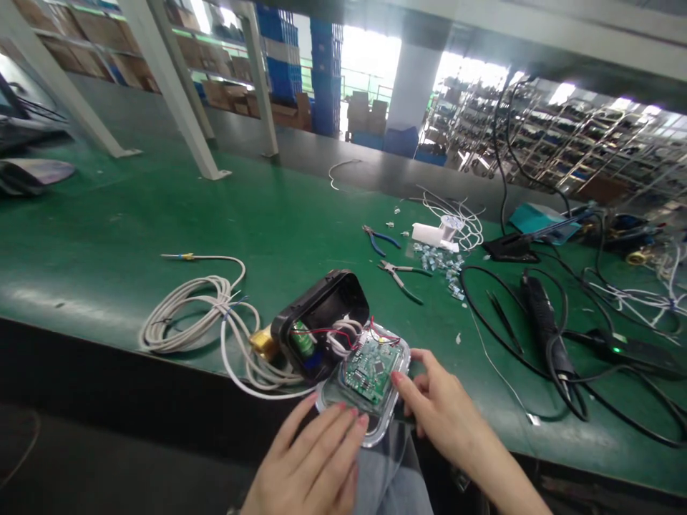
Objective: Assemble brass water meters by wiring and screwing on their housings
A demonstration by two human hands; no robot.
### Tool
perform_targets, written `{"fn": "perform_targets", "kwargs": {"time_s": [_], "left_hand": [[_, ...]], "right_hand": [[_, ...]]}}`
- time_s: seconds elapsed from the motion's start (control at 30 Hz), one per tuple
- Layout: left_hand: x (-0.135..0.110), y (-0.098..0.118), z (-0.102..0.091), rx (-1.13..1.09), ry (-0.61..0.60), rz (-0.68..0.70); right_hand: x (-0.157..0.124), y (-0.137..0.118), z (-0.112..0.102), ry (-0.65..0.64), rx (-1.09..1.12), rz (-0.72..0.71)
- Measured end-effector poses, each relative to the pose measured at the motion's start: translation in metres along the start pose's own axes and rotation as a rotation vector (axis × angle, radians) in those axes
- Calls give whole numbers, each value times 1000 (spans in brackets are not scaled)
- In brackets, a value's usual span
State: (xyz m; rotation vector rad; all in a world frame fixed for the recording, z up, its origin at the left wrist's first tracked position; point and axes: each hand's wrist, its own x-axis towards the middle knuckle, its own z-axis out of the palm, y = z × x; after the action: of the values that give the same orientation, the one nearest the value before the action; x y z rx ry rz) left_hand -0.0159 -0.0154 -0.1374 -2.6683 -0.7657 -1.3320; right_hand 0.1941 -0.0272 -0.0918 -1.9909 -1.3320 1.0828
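A green circuit board [374, 366] lies in a clear plastic cover [378, 433] at the bench's front edge. My right hand [437, 400] is closed on the cover's right rim, thumb on top near the board. My left hand [316, 465] is open, its fingers stretched out flat over the cover's near left edge; whether they press on it I cannot tell. Red and black wires run from the board into a black plastic housing [293, 322], tilted behind it. Inside the housing sits a green cylindrical battery [303, 339]. A brass-coloured fitting [264, 343] and a coiled grey cable [187, 315] are to the left.
Two pliers, one blue-handled [383, 238] and one green-handled [403, 279], lie behind the housing. Small clear connectors [437, 261] are scattered by a wire spool [451, 227]. To the right are tweezers [504, 320], a black tool [543, 325] and looping black cords.
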Motion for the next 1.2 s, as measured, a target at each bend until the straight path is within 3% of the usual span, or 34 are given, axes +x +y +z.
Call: {"fn": "perform_targets", "kwargs": {"time_s": [0.2,0.37,0.53,0.63,0.67,0.73,0.83,0.9,0.97,1.03,1.2], "left_hand": [[-8,16,16,-13,-26,-97],[-4,15,13,50,-100,-138],[3,21,11,41,-82,-208],[5,23,9,25,-85,-236],[6,24,8,21,-87,-242],[6,24,7,15,-97,-250],[7,24,6,13,-101,-252],[6,23,6,-1,-102,-250],[5,22,6,-29,-105,-244],[4,21,5,-52,-101,-244],[2,17,3,-72,-123,-270]], "right_hand": [[63,-12,-48,432,-705,-325],[115,-24,-58,390,-817,-445],[125,-29,-59,338,-749,-557],[117,-30,-70,450,-659,-536],[111,-30,-75,498,-547,-516],[93,-29,-85,518,-98,-472],[58,-25,-95,264,666,-382],[35,-19,-96,83,820,-351],[14,-10,-93,-10,826,-357],[-3,-2,-89,-14,706,-372],[-36,-1,-78,-1,-201,-525]]}}
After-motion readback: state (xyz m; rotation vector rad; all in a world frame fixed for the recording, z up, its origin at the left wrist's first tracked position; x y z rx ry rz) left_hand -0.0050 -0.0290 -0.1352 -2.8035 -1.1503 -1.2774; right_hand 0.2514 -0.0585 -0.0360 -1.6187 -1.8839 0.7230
